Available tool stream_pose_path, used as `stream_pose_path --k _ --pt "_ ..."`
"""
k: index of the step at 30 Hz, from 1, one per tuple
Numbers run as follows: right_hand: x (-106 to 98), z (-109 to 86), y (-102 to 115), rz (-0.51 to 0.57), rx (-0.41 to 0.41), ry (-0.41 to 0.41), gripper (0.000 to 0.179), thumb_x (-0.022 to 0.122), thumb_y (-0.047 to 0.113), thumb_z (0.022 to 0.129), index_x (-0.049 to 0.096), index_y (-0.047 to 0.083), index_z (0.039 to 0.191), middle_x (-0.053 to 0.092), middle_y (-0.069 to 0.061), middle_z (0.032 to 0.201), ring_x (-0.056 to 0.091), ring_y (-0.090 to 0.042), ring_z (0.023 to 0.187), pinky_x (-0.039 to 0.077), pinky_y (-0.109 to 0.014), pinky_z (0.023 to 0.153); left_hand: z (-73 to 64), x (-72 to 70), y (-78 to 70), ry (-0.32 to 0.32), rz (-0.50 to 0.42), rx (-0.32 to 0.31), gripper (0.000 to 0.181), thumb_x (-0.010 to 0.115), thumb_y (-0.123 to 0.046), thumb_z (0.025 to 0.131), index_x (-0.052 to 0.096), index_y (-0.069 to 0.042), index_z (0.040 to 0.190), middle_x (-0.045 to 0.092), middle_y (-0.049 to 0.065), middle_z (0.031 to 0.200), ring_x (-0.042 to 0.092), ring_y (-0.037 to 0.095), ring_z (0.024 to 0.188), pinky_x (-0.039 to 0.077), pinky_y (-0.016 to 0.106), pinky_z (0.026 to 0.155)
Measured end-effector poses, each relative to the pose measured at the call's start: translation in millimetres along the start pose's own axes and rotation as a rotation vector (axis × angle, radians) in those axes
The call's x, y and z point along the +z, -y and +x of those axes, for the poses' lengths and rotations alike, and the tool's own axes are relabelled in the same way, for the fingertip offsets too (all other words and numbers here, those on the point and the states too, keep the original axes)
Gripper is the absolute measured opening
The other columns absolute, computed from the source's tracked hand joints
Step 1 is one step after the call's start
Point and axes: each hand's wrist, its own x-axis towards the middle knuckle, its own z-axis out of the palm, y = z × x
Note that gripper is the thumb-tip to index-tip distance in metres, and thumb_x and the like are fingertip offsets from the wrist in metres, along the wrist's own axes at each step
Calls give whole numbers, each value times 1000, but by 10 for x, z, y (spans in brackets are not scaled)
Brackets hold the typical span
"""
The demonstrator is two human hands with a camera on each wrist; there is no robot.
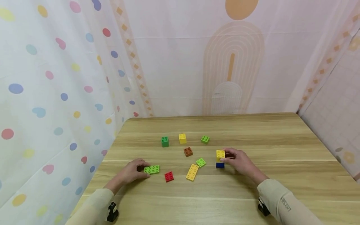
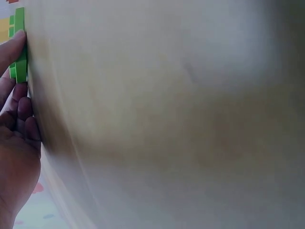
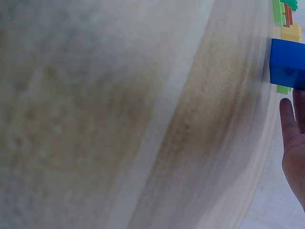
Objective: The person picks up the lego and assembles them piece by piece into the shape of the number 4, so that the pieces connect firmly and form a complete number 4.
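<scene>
Here we are with the left hand [image 1: 134, 170], fingers drawn in, thumb on the near side, pinching the left end of the long lime brick [image 1: 152, 169]! In the left wrist view we see its outer fingers curl beneath the grip; whether that brick touches the table [image 1: 213, 200] we cannot tell.

Across to the right hand [image 1: 240, 161], and what a neat hold: thumb at the near edge, fingers at the far side, gripping the yellow brick [image 1: 220, 153], which sits squarely on the blue brick [image 1: 220, 165]. The blue one is just below those fingertips, and the right wrist view gives us its broad side, with a finger reaching close by it.

Between the two hands, what a spread! Just right of the left fingers lies the red brick [image 1: 169, 177]; further along, the long yellow brick [image 1: 192, 172] slants away from us, its far end right beside the near lime square [image 1: 201, 162], left of the right fingers. Beyond that we spot the brown brick [image 1: 188, 152].

Farther out past both sets of fingers we have three more: the green brick [image 1: 165, 142] ahead and right of the left hand, the far yellow brick [image 1: 182, 139] near it, and the far lime square [image 1: 205, 139], ahead and left of the right fingertips.
</scene>
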Motion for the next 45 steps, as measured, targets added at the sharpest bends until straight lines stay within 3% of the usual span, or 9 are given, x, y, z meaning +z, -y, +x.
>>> stream_pose_path --k 10,15,19,26,33,37,45 --pt "8 -6 10 -17 13 -8 42 71 21 94 62 0 128 67 -11 116 62 -30 110 52 -43 90 17 -47 -35 -2 -74 -84 36 82 -26 82 71 -9 111 65 1 102 55 18 91 46 38 82" --pt "9 -14 11 -8 12 -7 42 71 21 94 62 0 128 67 -11 116 62 -30 110 52 -43 90 67 -68 -96 4 -95 -103 36 80 -26 84 70 -7 112 65 0 95 55 18 85 47 31 71" --pt "10 -16 19 -13 21 -4 43 70 22 94 61 0 130 66 -11 118 61 -30 112 51 -44 91 141 -81 -193 -2 -93 -79 35 79 -26 85 71 -7 112 63 1 91 55 18 82 47 29 66" --pt "8 -11 18 -18 23 -10 43 70 22 94 61 0 130 66 -12 119 61 -31 112 51 -45 92 325 -77 -430 -20 -87 -41 32 78 -26 86 72 -10 113 62 0 89 55 18 82 46 32 70" --pt "8 -11 7 -16 13 -8 42 71 21 94 62 0 129 67 -11 116 62 -29 110 52 -43 90 510 -34 -669 -30 -122 -1 41 77 -27 87 69 -6 122 63 2 90 55 18 81 47 32 68" --pt "6 -13 5 0 14 -5 43 71 21 94 62 0 129 67 -11 117 62 -30 110 52 -43 89 631 -5 -809 -38 -105 10 40 78 -30 86 71 -10 120 63 1 88 54 17 79 46 31 65" --pt "4 -19 12 -7 9 -3 44 70 21 94 60 -1 131 66 -13 120 61 -31 111 52 -43 90 821 123 -1114 0 -101 131 37 78 -30 87 71 -11 118 62 0 92 55 18 81 47 31 64"
